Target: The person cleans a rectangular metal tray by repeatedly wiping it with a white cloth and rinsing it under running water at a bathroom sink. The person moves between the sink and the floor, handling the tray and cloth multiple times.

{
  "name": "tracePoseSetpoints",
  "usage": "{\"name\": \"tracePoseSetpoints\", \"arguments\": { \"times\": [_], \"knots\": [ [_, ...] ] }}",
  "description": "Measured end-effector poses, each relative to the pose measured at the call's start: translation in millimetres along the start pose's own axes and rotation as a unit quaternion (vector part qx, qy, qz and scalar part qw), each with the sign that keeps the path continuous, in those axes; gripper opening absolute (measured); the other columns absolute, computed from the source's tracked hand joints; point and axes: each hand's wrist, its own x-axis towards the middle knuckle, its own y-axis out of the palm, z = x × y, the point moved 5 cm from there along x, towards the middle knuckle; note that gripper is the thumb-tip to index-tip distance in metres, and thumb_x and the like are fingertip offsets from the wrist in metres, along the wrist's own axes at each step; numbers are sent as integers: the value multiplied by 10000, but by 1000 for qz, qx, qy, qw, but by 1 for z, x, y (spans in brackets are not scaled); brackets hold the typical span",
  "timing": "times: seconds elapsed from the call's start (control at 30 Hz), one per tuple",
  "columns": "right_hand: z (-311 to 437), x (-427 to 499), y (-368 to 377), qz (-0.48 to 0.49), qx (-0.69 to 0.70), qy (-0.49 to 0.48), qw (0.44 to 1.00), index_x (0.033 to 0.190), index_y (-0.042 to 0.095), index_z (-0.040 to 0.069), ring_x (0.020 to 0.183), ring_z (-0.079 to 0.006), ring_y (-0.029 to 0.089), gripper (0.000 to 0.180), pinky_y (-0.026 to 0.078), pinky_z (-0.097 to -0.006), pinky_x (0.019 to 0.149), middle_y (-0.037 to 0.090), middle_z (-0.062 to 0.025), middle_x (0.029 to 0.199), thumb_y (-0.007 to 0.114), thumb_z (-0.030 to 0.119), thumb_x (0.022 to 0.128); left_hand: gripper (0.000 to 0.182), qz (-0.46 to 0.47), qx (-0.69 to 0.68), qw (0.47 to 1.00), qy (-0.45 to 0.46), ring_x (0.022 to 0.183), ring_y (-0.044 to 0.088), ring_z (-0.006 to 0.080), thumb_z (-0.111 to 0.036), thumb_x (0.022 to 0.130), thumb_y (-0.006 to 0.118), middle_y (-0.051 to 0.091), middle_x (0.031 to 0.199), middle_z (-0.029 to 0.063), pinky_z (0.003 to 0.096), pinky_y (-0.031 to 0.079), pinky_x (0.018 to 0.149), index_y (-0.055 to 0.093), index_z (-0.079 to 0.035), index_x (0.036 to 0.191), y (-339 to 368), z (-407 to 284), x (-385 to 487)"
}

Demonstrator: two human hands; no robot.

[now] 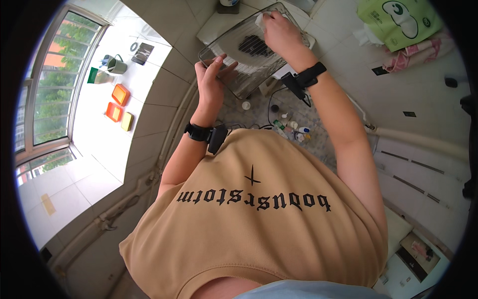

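A clear rectangular rack or tray with ribbed lines and a thin rim (239,84) is held up in front of me, tilted. My left hand (211,80) grips its near left corner, thumb on the rim and fingers beneath. At the far right end, my right hand (282,35) is closed on a crumpled white tissue or cloth (259,21) against the rack. Through the rack shows a pale fixture (227,37) with a dark round middle; its kind is unclear. Each wrist wears a black strap with a device.
On the left window ledge are orange soap dishes (120,95), a yellow block (127,121) and a grey-green cup (117,66). A green tissue pack (396,18) and pink-patterned towel (414,54) are upper right. Several small bottles (298,136) are on the tiled floor. Pipes (407,135) run along the walls.
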Motion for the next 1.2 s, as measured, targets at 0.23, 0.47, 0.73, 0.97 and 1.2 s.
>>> {"name": "tracePoseSetpoints", "arguments": {
  "times": [0.23, 0.47, 0.73, 0.97, 1.2],
  "knots": [
    [11, -10, -8, 47, -18, 8, 999, 1130, 692, 43, 988, -379, 734, 247, 616, -485, 811, 711, -188, 1087, 653, 69, 887, 377, -27, -2, 1000, 16, 1194, 669, 464, -264, 1020, 649, 563, 1392, 238, 528, 603, 924, 412, -19, 1181, -11, -9, -2],
    [22, -22, -2, 156, -31, 55, 986, 1043, 724, 43, 909, -404, 748, 204, 612, -528, 753, 758, -207, 945, 680, 145, 872, 400, -34, 4, 998, 58, 1178, 681, 448, -266, 1016, 663, 559, 1393, 233, 507, 610, 917, 401, -16, 1186, -31, -22, 6],
    [111, -20, 17, 136, 133, -32, 981, 997, 751, 113, 909, -390, 733, 158, 602, -493, 791, 759, -150, 946, 704, 186, 865, 412, -50, -27, 998, 34, 1171, 683, 451, -275, 1012, 675, 557, 1377, 237, 513, 609, 931, 381, -30, 1167, -58, -28, 18],
    [96, 38, 7, 107, 47, 89, 989, 924, 706, 70, 909, -403, 704, 149, 572, -491, 783, 728, -173, 906, 745, 188, 841, 418, -27, -37, 998, 41, 1152, 691, 442, -261, 1007, 684, 558, 1366, 237, 491, 618, 913, 376, -21, 1156, -91, -53, 36],
    [179, 35, 27, 124, 143, -33, 981, 923, 709, 67, 914, -386, 706, 165, 572, -488, 792, 731, -164, 922, 760, 189, 825, 496, -20, -52, 998, 25, 1100, 710, 355, -280, 989, 731, 565, 1284, 190, 455, 585, 900, 392, -5, 1224, -114, -72, 52]
  ]
}}
